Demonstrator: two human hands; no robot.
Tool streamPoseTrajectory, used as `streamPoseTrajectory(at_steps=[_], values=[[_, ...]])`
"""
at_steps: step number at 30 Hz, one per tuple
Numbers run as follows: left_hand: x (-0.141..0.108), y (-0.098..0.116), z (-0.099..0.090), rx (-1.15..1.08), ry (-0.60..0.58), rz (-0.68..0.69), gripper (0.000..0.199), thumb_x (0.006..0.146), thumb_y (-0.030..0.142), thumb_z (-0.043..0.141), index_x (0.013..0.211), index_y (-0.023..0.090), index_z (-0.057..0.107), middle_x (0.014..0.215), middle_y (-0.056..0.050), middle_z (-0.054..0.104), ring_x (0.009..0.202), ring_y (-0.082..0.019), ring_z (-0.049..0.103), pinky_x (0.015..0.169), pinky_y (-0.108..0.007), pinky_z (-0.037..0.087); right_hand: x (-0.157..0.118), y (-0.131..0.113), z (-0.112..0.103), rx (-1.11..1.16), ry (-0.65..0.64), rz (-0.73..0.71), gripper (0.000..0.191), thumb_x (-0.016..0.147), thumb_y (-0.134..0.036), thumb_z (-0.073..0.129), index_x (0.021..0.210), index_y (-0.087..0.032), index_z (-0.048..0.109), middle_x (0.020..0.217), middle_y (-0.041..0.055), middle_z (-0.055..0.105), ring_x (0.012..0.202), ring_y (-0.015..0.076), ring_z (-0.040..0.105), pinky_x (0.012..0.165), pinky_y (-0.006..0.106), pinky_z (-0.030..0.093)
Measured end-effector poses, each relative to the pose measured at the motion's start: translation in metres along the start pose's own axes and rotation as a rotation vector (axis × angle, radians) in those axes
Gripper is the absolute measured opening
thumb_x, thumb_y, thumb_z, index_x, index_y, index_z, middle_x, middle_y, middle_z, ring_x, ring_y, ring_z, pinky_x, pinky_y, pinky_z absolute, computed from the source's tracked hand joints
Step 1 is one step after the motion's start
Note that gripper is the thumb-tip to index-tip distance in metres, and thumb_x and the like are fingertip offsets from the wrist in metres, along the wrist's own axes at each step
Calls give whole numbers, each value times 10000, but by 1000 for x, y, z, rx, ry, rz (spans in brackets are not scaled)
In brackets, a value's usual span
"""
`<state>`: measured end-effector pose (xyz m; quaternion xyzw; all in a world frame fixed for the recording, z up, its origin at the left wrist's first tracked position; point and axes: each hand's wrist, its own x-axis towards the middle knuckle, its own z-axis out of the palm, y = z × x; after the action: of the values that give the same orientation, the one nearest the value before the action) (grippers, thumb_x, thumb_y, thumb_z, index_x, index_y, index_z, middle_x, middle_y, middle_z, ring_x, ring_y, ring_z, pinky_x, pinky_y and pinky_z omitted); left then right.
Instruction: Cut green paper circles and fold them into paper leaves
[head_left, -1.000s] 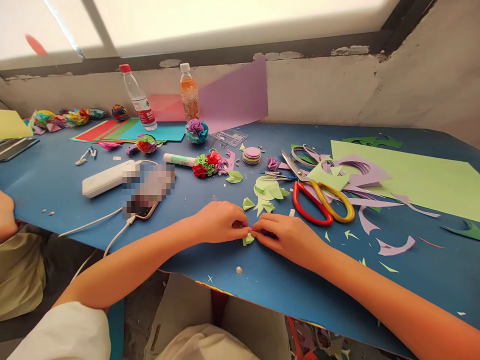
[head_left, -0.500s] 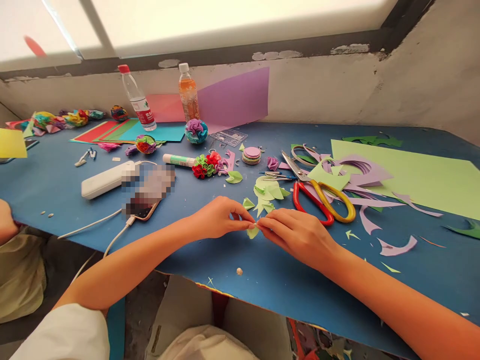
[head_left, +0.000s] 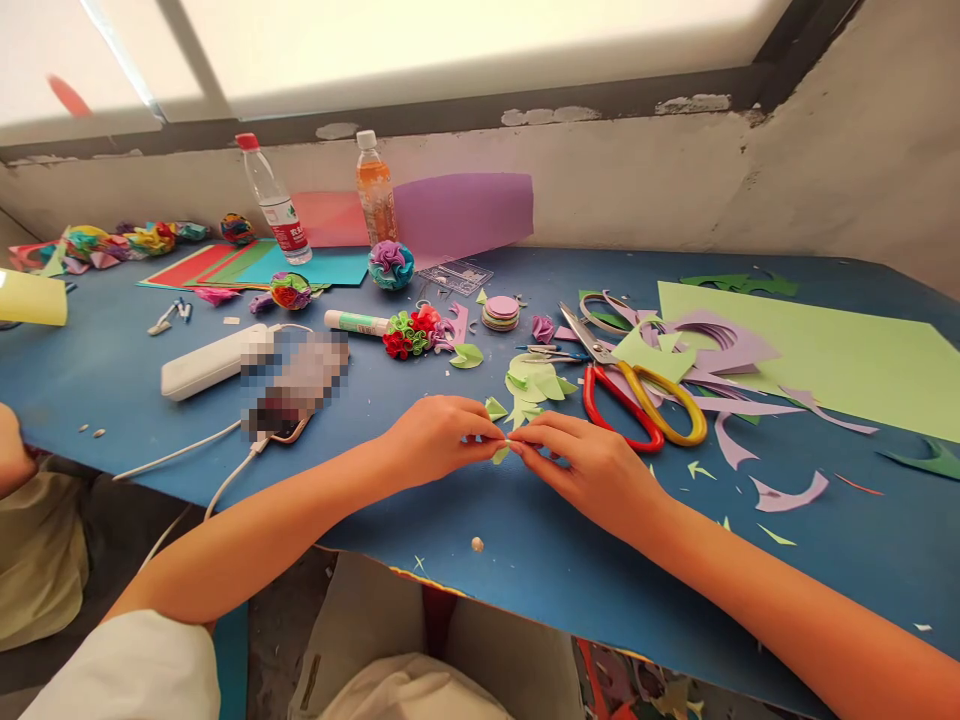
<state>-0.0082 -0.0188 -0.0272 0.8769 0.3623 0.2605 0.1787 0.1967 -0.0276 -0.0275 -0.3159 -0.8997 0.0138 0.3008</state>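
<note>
Near the table's front edge, my left hand [head_left: 444, 438] and my right hand [head_left: 581, 452] meet fingertip to fingertip. Both pinch a small piece of light green paper [head_left: 501, 455], mostly hidden by the fingers. Just beyond them lie light green paper cutouts [head_left: 534, 378], some round and some folded. A pair of scissors [head_left: 643, 395] with one red and one yellow handle rests right beside my right hand, blades pointing away. Farther back are a stack of paper discs [head_left: 500, 313] and a purple paper flower [head_left: 544, 328].
At left are a white power bank [head_left: 217, 362], a phone [head_left: 300, 390] and cables. A glue stick [head_left: 356, 322] touches paper flowers [head_left: 409, 334]. Two bottles [head_left: 285, 225] stand at the back. Purple scraps [head_left: 720, 345] and a green sheet [head_left: 847, 365] cover the right. Another person's arm [head_left: 13, 450] shows at left.
My right hand's fingers have shifted on the green piece and stand a little more spread. Less of the piece shows below the fingertips. The purple sheet at the back has bent lower.
</note>
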Motion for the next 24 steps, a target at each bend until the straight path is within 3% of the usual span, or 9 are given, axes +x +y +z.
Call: streamPoseTrajectory(at_steps=[15,20,24], values=[[-2,5,-4,49,-38,73,257,875,241,474,821,178,717,770,-45,672,689,-108,585,646,-190,432,0,-2,-2,71,-4,26,165,892,-208,474,821,-197,623,761,35,670,693,143,625,624,252,500],[-2,6,1,-94,112,88,251,867,246,494,802,150,716,735,-56,661,628,-92,554,584,-184,432,1,-6,-2,237,24,155,119,865,-219,515,776,-196,591,709,21,615,625,124,568,562,239,474],[0,11,3,-313,267,-23,216,843,264,541,809,130,708,753,-60,657,610,-76,537,522,-153,447,5,-9,-3,453,41,337,125,861,-285,526,794,-199,587,695,14,580,606,125,543,525,240,470]])
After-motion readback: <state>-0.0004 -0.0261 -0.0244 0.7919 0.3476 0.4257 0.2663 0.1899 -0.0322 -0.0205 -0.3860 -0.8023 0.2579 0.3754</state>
